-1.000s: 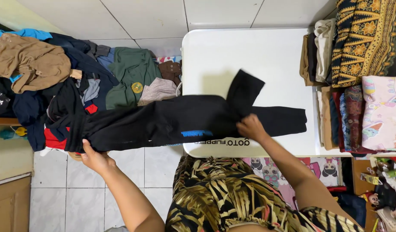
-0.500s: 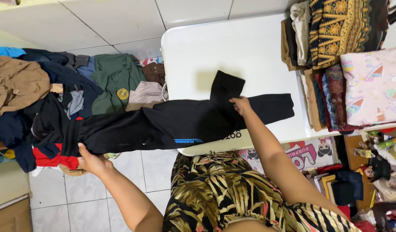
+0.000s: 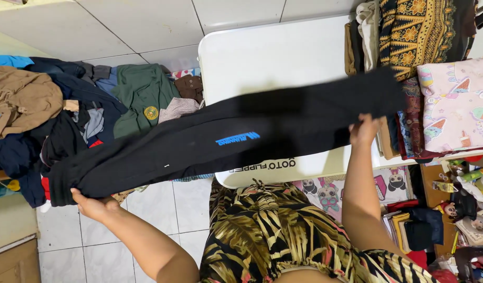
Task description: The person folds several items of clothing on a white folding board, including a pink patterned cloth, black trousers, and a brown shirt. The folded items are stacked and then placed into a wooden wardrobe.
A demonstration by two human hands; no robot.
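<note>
Black trousers now pulled straight, folded leg gone, left hand and right hand each with closed grip on an end.

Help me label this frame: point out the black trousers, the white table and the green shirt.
black trousers (image 3: 210, 144), head view, mid-leg near the blue print.
white table (image 3: 273, 57), head view, bare top.
green shirt (image 3: 139, 94), head view, chest.

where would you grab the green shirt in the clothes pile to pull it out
Take the green shirt by its upper, uncovered part, from the far side. Its lower edge runs under the stretched black trousers, and dark clothes overlap its left side.
</note>
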